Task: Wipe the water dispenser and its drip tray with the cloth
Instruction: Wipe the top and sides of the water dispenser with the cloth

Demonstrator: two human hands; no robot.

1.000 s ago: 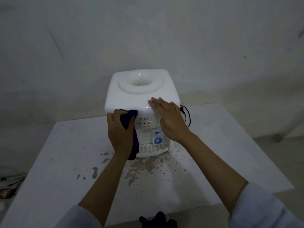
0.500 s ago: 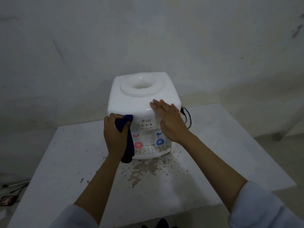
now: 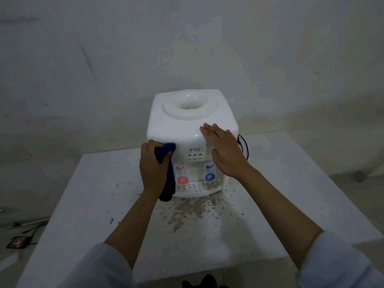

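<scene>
- White water dispenser (image 3: 187, 129) upright on stained table (image 3: 270, 183), drip tray (image 3: 199, 187) at its front base.
- Left hand (image 3: 152, 169) gripping dark blue cloth (image 3: 167, 173), pressed against dispenser's front left corner.
- Right hand (image 3: 225, 152) flat, fingers straight, on upper right front.

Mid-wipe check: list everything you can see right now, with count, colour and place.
water dispenser: 1, white, back centre of the table
drip tray: 1, white, at the dispenser's front base
taps: 2, red left, blue right, above the tray
cloth: 1, dark blue, against the dispenser's front left corner
table: 1, white, stained in front of the dispenser
cord: 1, black, behind the dispenser's right side
left hand: grips the cloth
right hand: flat on the dispenser's front right
</scene>
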